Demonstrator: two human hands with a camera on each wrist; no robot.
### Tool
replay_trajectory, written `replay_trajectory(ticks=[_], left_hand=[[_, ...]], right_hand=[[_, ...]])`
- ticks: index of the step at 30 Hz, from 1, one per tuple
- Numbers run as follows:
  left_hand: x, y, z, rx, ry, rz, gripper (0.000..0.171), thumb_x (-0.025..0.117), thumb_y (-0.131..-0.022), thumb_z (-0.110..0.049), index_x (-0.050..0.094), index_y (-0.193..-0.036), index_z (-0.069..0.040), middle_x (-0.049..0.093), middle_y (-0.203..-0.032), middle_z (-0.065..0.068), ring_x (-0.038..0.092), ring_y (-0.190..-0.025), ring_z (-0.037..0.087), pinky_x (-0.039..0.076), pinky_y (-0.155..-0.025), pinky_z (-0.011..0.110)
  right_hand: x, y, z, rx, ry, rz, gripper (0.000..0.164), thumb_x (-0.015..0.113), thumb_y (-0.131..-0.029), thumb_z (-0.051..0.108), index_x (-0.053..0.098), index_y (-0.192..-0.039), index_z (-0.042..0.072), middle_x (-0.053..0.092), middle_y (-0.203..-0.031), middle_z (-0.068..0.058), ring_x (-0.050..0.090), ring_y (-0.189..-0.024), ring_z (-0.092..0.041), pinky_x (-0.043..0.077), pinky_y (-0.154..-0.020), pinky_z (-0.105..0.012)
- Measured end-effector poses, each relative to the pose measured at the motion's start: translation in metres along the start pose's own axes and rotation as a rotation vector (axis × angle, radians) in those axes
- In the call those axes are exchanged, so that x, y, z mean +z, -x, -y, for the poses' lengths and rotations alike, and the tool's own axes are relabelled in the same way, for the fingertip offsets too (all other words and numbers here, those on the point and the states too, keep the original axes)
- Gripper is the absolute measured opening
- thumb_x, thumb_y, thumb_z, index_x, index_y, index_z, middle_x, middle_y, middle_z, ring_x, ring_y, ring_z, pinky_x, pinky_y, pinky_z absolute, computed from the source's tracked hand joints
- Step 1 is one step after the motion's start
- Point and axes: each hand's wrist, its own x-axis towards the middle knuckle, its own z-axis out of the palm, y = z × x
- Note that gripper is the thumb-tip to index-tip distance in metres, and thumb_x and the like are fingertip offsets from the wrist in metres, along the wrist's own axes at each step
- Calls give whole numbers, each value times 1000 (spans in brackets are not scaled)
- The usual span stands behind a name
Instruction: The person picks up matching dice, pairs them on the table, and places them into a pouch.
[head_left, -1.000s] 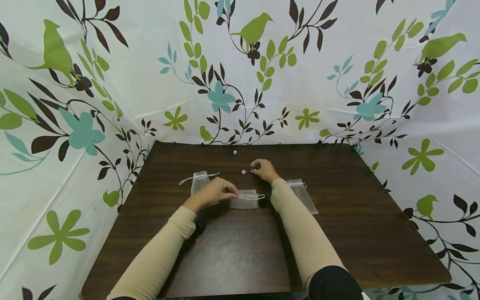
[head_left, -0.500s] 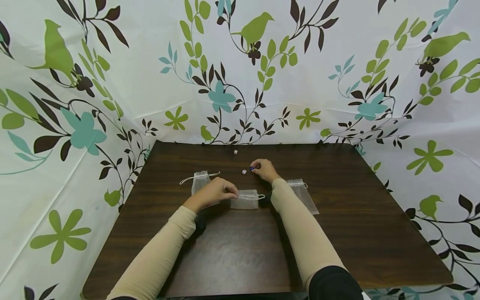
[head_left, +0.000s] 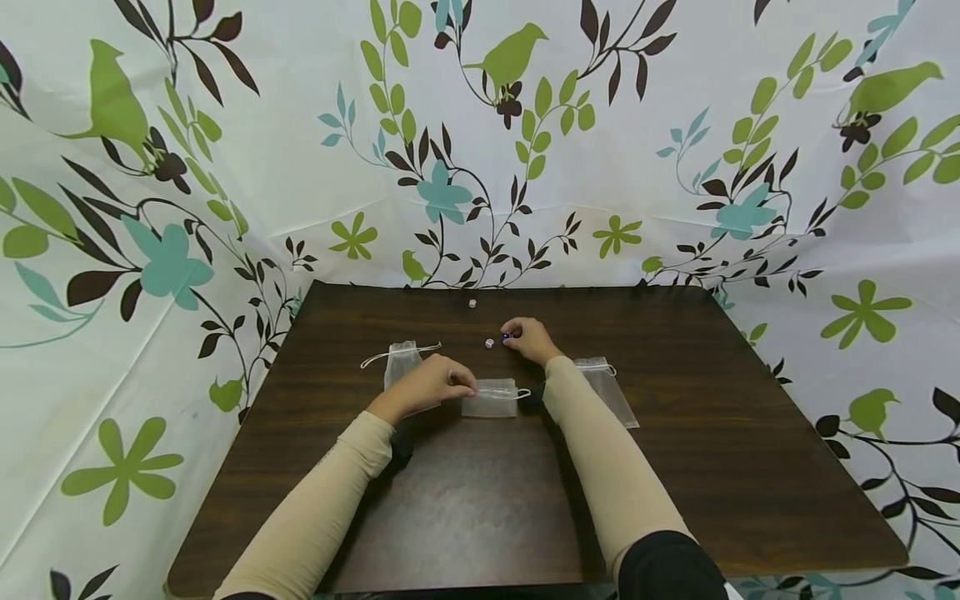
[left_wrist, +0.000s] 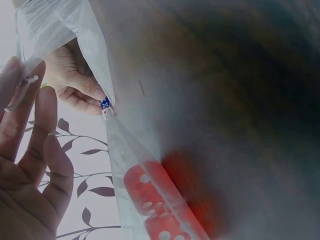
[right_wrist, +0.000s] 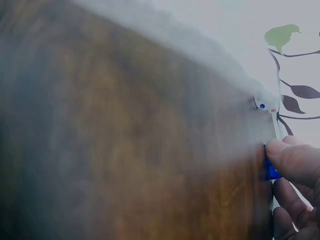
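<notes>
Blue shows at the fingertips of the right hand (head_left: pixel 529 342), where a small blue die (right_wrist: pixel 273 171) is pinched between thumb and finger over the far half of the brown table (head_left: pixel 720 467). The left hand (head_left: pixel 427 387), nearer the body, pinches the left end of the mouth of the sheer middle pouch (head_left: pixel 491 406), its other fingers loosely bent. That pouch's drawstring loop (head_left: pixel 522 393) points toward the right wrist. Just left of the blue die sits the near white die (head_left: pixel 489 343), crowding that side of the fingertips; beyond it, close to the back edge, lies the far white die (head_left: pixel 472 304). A wide stretch of wood runs from the right pouch (head_left: pixel 606 390) to the right edge, another from the left pouch (head_left: pixel 402 360) to the left edge, and there is room in front between the forearms. The left hand covers part of the left pouch, while the right tan sleeve (head_left: pixel 600 454) passes over the near side of the right one. From the left wrist, red dice (left_wrist: pixel 142 185) show through sheer cloth, though the view is too close to say which pouch that is. Patterned fabric (head_left: pixel 660 108) rises behind the back edge.
</notes>
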Motion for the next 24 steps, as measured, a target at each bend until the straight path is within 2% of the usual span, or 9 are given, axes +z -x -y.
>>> replay_trajectory(ticks=[14, 18, 24], left_hand=[[-2, 0, -4, -14, 13, 8, 11, 73, -95, -18, 80, -96, -10, 76, -93, -3, 63, -77, 4, 51, -69, 26], [-3, -1, -4, -14, 20, 11, 12, 73, -95, -18, 80, -97, -8, 77, -94, -1, 63, -78, 4, 52, -70, 27], [-4, -1, -1, 12, -1, -2, 11, 74, -94, -18, 80, -96, -9, 76, -91, -6, 64, -81, 4, 52, -74, 27]], right_hand=[[0, -3, -1, -66, 36, -14, 14, 73, -92, 2, 74, -106, 1, 72, -109, -14, 65, -107, -30, 50, -95, -44], [-6, -3, 8, -96, 47, -44, 15, 73, -92, 3, 73, -107, 0, 72, -110, -15, 65, -109, -31, 49, -97, -45], [-23, -2, 33, -132, 51, -49, 18, 73, -93, 3, 72, -110, -1, 72, -106, -14, 64, -102, -30, 50, -93, -44]])
